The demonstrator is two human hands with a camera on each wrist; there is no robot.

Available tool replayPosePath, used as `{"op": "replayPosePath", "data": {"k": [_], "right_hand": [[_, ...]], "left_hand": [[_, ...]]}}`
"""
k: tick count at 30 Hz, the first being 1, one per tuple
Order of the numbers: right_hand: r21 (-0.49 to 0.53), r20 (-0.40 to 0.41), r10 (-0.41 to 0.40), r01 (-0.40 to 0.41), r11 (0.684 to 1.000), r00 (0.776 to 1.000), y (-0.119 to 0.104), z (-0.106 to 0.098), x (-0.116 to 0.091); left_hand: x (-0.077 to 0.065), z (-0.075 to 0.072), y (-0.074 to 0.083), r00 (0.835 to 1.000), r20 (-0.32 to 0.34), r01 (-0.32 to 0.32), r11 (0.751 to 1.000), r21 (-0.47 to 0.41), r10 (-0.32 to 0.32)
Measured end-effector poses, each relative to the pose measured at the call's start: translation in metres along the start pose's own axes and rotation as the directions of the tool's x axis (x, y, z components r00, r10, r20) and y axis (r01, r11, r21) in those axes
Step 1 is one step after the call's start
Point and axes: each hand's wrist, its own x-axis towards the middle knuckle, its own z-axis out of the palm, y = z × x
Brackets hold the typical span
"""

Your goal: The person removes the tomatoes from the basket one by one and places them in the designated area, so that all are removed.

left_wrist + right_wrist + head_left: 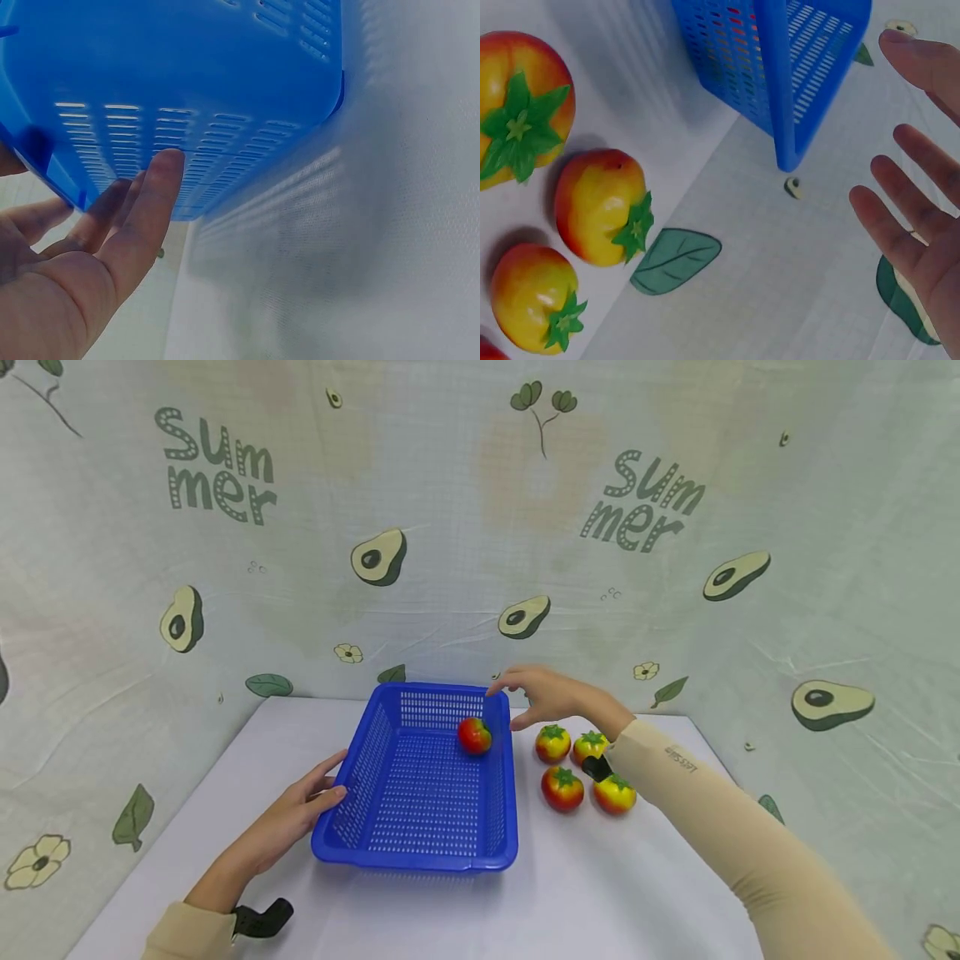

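A blue perforated plastic basket [423,810] stands on the white table. My left hand [303,806] holds its left side, the thumb over the rim and the fingers along the outer wall; in the left wrist view those fingers [142,217] lie against the slotted side. One red tomato [474,737] with a yellowish patch lies inside, toward the back right corner. Above that corner is my right hand [551,693], fingers spread and holding nothing. To the right of the basket sit several red-and-yellow tomatoes [562,789] with green leafy tops, also seen in the right wrist view.
A pale cloth [450,468] printed with avocados, leaves and lettering hangs behind the table and at both sides. White tabletop [600,893] shows in front of the tomatoes. A black strap [262,918] is on the left wrist.
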Motion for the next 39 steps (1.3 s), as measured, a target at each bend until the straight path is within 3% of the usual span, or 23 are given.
{"op": "replayPosePath", "data": {"k": [6,12,16,24,31,39], "right_hand": [[-0.036,0.052,-0.015,0.017,0.999,0.999,-0.001,0.014,0.026],[-0.029,0.096,0.056,-0.053,0.998,0.994,0.0,0.03,0.043],[-0.027,0.122,0.101,-0.099,0.995,0.987,0.002,0.039,0.049],[-0.091,0.144,0.077,-0.064,0.994,0.987,0.007,0.057,0.06],[-0.102,0.174,0.123,-0.107,0.989,0.977,0.009,0.071,0.063],[-0.104,0.143,0.085,-0.07,0.992,0.986,0.004,0.08,0.07]], "left_hand": [[-0.001,0.0,-0.001,1.0,-0.003,0.002,1.0,-0.005,-0.002],[-0.001,0.001,0.0,1.0,-0.003,-0.001,1.0,-0.003,0.001],[0.0,0.001,0.0,1.0,-0.005,0.005,1.0,-0.007,-0.005],[0.0,0.001,-0.001,1.0,-0.005,0.0,1.0,0.007,0.0],[0.0,0.003,-0.004,1.0,-0.009,0.005,1.0,0.001,-0.005],[0.0,0.003,-0.002,1.0,-0.013,0.004,1.0,0.001,-0.004]]}}
